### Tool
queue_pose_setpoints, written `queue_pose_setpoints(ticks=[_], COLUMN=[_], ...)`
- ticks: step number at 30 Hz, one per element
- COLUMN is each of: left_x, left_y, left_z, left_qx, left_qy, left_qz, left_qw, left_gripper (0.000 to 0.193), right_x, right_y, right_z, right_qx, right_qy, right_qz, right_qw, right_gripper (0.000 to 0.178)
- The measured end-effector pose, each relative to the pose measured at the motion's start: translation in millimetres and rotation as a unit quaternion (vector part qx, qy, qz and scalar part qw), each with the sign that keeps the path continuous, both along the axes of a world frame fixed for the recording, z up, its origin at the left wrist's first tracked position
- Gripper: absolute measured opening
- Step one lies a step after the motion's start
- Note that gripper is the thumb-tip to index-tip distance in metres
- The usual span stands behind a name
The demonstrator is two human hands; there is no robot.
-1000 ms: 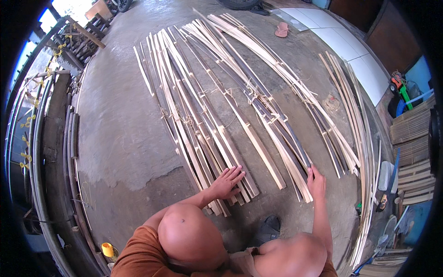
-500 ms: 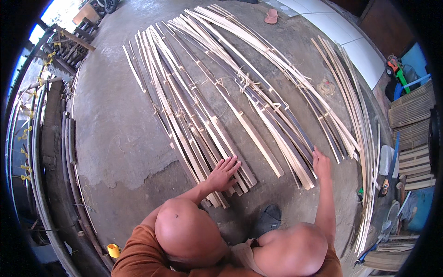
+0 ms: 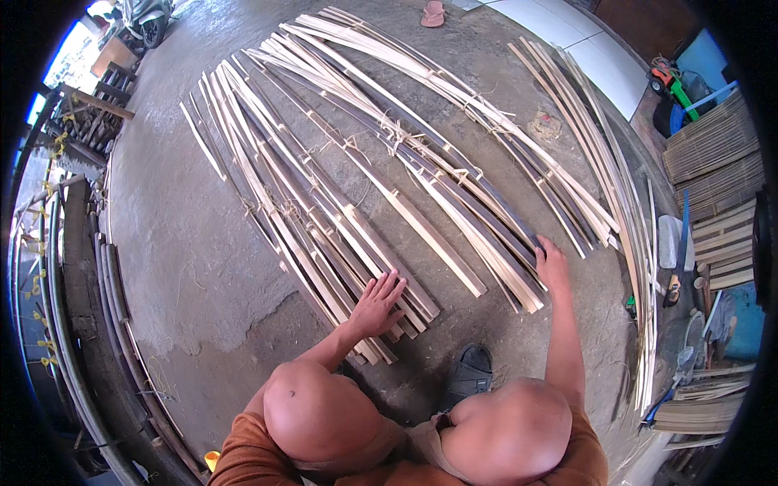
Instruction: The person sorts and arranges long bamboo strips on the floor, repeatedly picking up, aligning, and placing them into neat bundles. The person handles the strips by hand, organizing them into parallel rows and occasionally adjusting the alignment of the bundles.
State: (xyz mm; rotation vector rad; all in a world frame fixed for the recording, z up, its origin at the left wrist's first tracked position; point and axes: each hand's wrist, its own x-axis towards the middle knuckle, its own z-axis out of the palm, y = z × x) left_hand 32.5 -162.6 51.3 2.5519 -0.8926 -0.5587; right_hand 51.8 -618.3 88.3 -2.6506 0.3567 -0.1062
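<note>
Pinch and flat palm on bundled strips [image 3: 403, 139]

Clock read from centre of view. Right hand [image 3: 554, 266] at 3 o'clock: fingers curled in, pinching near end of dark-edged strip [image 3: 517, 219]; thumb contact partly hidden. Left hand [image 3: 378, 305] at 6 o'clock: palm down, fingers spread, lying on near part of left bundle [image 3: 374, 243], nothing grasped.

Dark-edged strip lies along right side of middle bundle, which runs from 11 o'clock down to 4. Left bundle runs from 10 down to 6. Single strip [image 3: 431, 235] lies between those two, apart from both near its lower end. Outer bundle [image 3: 496, 125] stretches from 11 round to 3. Pale fibre ties around bundles, all on concrete floor [image 3: 194, 243].

Farther out: loose strips [image 3: 638, 267] from 1 to 4 o'clock, pink slipper [image 3: 433, 14] at 12, toy vehicle [image 3: 668, 83] and slatted panels [image 3: 713, 142] around 2, motorbike [image 3: 150, 20] between 10 and 11, dark sandal [image 3: 470, 374] on foot at 5.
</note>
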Motion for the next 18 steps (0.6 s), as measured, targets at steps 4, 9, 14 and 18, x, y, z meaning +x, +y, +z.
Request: queue_pose_setpoints(ticks=[4,9,14,18], left_x=[1,0,-1,-1], left_y=[-1,-2,0,1], left_z=[0,0,-2,-4], left_qx=[-0.003,0.016,-0.003,-0.008], left_qy=[0.001,-0.005,-0.021,-0.025], left_qz=[-0.006,-0.004,0.004,0.008], left_qw=[1.0,1.0,1.0,1.0], left_gripper=[0.078,0.08,0.078,0.078], right_x=[-3,0,-7,-3], right_y=[-4,-6,-34,-15], right_z=[-8,-12,-8,16], right_qx=[0.018,0.011,0.127,0.057], right_qy=[-0.009,-0.011,-0.011,0.073], right_qz=[-0.032,-0.024,-0.024,-0.008], right_qw=[0.999,1.0,0.992,0.996], right_gripper=[0.029,0.027,0.025,0.025])
